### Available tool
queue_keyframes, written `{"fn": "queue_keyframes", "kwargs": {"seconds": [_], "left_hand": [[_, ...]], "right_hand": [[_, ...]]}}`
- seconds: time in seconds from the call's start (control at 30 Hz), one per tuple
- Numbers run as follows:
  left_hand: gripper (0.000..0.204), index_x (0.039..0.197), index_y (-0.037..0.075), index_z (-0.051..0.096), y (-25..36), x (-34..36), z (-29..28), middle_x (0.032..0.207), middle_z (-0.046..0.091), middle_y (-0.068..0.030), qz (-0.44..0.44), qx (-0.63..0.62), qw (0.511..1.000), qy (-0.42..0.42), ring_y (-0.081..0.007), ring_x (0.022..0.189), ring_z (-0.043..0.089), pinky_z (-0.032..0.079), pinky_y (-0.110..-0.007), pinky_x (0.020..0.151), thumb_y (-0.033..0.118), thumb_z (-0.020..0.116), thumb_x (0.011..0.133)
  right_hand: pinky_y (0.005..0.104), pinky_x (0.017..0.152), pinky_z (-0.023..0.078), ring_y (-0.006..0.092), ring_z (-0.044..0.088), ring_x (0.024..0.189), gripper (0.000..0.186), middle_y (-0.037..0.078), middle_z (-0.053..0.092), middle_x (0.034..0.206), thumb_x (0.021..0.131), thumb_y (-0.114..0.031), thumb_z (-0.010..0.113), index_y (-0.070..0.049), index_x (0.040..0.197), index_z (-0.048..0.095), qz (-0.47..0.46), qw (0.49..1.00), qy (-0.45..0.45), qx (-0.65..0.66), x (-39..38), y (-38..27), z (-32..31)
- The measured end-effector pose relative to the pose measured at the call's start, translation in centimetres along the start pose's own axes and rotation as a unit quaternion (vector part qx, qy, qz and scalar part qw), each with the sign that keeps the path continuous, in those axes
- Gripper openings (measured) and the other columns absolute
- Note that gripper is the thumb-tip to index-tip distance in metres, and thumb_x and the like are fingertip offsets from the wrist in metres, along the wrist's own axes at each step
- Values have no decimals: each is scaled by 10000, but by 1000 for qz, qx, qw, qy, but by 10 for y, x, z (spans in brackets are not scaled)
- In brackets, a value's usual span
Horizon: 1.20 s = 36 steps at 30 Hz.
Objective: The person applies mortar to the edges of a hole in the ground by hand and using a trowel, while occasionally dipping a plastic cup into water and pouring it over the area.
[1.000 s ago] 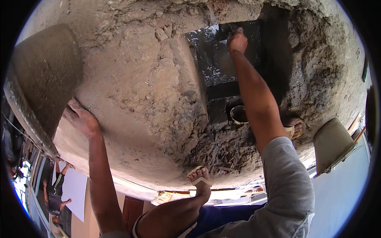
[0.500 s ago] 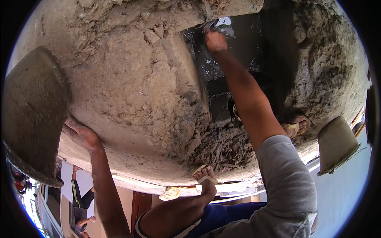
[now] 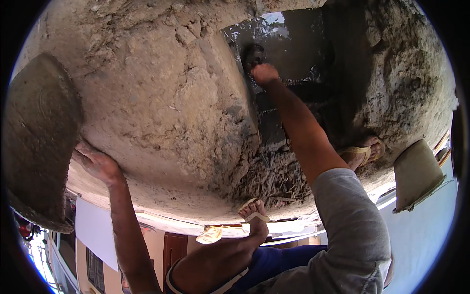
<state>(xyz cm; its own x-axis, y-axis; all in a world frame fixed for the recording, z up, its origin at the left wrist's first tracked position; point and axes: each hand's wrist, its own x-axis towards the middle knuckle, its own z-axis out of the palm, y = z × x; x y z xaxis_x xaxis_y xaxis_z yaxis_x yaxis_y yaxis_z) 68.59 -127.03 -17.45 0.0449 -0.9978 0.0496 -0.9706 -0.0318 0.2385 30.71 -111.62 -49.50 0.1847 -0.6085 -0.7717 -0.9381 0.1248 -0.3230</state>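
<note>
My right hand [image 3: 265, 74] reaches down into a square pit, its fingers closed near the left wall. Something dark, perhaps part of a tool, shows at the fingertips, but I cannot make out its kind. Wet grey cement [image 3: 298, 49], shiny in places, coats the inside of the pit. On the dusty ground at the left, my left hand [image 3: 100, 164] lies flat with its fingers stretched out. Those fingertips are close to a large mud-crusted bucket [image 3: 41, 142]; whether they touch it is unclear.
Rough broken earth and concrete [image 3: 191, 98] surround the pit. A smaller grey bucket [image 3: 417, 174] stands at the right. My sandalled feet are at the near edge, one by a pale crumpled thing [image 3: 209, 234]. A building wall with a brown door [image 3: 174, 255] lies behind me.
My right hand has moved nearer to me along the pit's left side. My left hand stays on the ground. A person seen at the lower left is no longer visible there.
</note>
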Motion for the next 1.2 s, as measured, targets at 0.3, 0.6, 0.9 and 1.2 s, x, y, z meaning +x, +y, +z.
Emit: {"fn": "queue_keyframes", "kwargs": {"seconds": [0.3, 0.6, 0.9, 1.2], "left_hand": [[595, 1436, -75, 262, -7, 6, 0, 1508, 267, -232, 32, 55, 998, -6, -335, 1374, 315, 233, -398, 1154, 376, 226, 1049], [615, 1417, -63, 335, 3, 1, 7, 1481, 306, -270, 0, 96, 995, 32, -412, 1390, 252, 166, -505, 1156, 402, 321, 1016], [659, 1336, 6, 500, 15, 4, 10, 1411, 417, -261, -44, 120, 987, 101, -429, 1358, 296, 185, -532, 1132, 518, 465, 923], [641, 1371, 62, 479, 26, -3, 5, 1520, 237, -242, -87, 95, 986, 104, -446, 1414, 161, 109, -566, 1154, 503, 469, 905]], "right_hand": [[441, 783, 573, 313, 698, 867, 206, 137, 708, 915, 838, -125, 528, -85, 879, 726, -93, 985, -109, -99, -45, 26, 82], [408, 752, 522, 256, 654, 849, 137, 120, 664, 828, 780, -115, 666, -32, 880, 623, -171, 983, 6, 69, -76, 56, -6], [219, 545, 504, 99, 615, 631, 149, 8, 588, 745, 863, 30, 645, -44, 864, 516, -121, 830, 62, 542, -231, -42, -273], [229, 700, 550, 111, 675, 845, 145, 115, 686, 932, 851, -60, 705, -21, 886, 569, -294, 758, 513, 276, -270, -201, -409]]}}
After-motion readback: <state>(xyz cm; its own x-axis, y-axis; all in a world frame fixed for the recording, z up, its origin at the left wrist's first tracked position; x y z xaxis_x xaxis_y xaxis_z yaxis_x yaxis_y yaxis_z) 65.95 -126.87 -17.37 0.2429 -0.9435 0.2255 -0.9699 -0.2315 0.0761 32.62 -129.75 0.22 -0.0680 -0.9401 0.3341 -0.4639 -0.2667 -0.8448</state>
